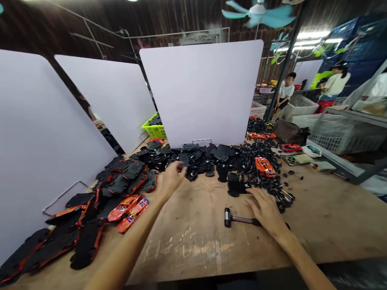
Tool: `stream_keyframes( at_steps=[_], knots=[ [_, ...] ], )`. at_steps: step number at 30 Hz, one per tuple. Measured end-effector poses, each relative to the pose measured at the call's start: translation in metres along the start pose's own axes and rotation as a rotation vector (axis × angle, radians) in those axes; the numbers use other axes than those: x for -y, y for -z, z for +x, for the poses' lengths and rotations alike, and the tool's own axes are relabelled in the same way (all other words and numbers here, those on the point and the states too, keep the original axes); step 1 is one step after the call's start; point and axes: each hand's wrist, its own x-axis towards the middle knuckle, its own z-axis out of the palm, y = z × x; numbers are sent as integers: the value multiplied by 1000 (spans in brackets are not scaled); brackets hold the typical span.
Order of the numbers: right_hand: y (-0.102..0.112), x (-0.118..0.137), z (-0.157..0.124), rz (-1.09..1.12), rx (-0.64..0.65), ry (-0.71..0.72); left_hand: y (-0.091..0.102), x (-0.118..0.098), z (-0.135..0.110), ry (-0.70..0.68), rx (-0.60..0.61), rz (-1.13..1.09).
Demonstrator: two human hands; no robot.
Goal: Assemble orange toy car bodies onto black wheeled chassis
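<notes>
My left hand reaches to the near edge of a pile of black plastic toy car bases, slightly blurred, its thumb and forefinger apart. I cannot tell whether it touches a base. My right hand is stretched out low over the table, fingers spread, with nothing seen in them. Its fingertips are close to a separate black car base. Beneath that hand runs the handle of a small hammer, whose head points left. Two orange toy car bodies lie left of my left forearm.
Black-bottomed orange cars are heaped at left. Small black wheels and metal axles spread at right, with an orange car body on them. White panels stand behind the table. Two people sit in the background.
</notes>
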Motion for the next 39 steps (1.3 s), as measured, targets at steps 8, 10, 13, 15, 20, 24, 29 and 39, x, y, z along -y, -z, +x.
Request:
stream_keyframes(
  at_steps=[8, 10, 13, 15, 20, 24, 29, 39],
  knots=[
    [17, -88, 108, -125, -117, -473, -126, -115, -62, -100, 269, -187],
    [17, -109, 117, -101, -103, -513, -136, -122, -62, -74, 284, -184],
    [21, -130, 120, -24, -122, -540, -140, -118, -58, -36, 330, -194],
    [28, -137, 116, 36, -156, -552, -138, -109, -55, -33, 388, -218],
    [46, -125, 92, 156, -206, -503, -134, -96, -48, 34, 379, -241],
    [43, -100, 72, 101, -66, -308, -149, -105, -38, 135, 359, -207],
    [32, -72, 53, -225, 7, -248, -155, -123, -32, 64, 296, -241],
    [17, -22, 40, -43, 389, 83, -97, -79, -73, -416, 322, -228]
  ],
)
